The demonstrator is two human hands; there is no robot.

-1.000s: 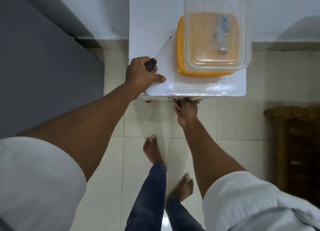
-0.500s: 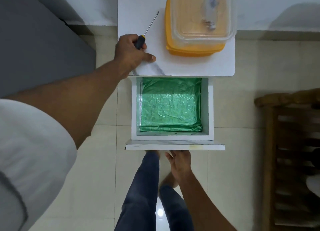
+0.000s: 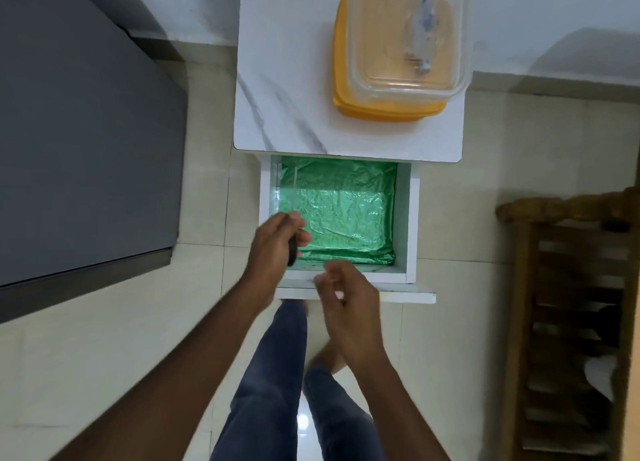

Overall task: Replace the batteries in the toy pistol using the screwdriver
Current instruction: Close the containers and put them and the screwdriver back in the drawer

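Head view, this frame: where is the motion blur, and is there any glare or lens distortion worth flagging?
Head view: both hands smear with motion, the left hand and the screwdriver in it most, the right hand less. Head view: glare sits on the green liner in the drawer and on the floor tile between the legs. Head view: wide-angle bending curves the tabletop edges.

No legible text, labels, brands or numbers, blue marks inside clear container [image 3: 408, 38] possibly print, too blurred to read
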